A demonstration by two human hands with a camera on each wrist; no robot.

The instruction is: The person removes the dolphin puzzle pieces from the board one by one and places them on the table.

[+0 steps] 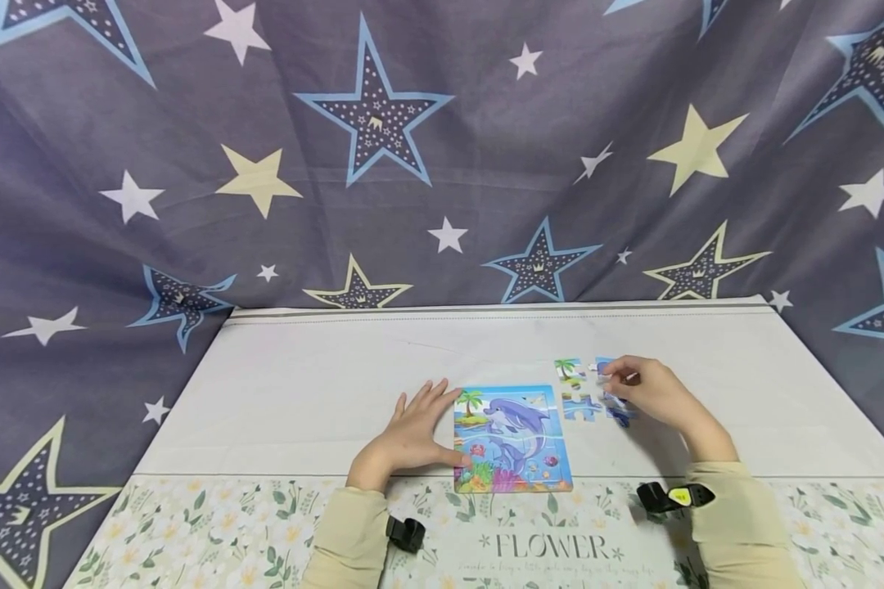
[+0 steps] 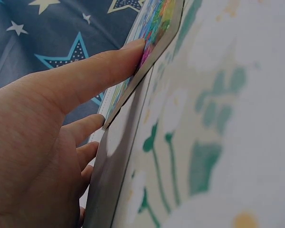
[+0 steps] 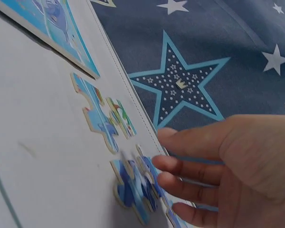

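Note:
A square dolphin jigsaw puzzle [image 1: 511,442] lies flat with its picture up. My left hand [image 1: 412,433] rests at its left side, fingers spread and straight. In the left wrist view the thumb of my left hand [image 2: 71,99] touches the puzzle [image 2: 154,38] at its near edge. Right of the board lie several loose pieces: a palm-tree piece [image 1: 570,372], a light-blue piece [image 1: 580,407] and a dark-blue piece [image 1: 620,411]. Over the far-right piece [image 1: 602,362] hovers my right hand [image 1: 651,393]. The right wrist view shows its fingers [image 3: 190,187] loosely bent, with nothing visible between thumb and fingertips.
White cloth [image 1: 302,368] covers the far part of the table, and a floral strip with the word FLOWER [image 1: 552,546] runs along the front. A grey curtain with stars [image 1: 442,164] hangs behind. Each wrist wears a black strapped device [image 1: 407,533].

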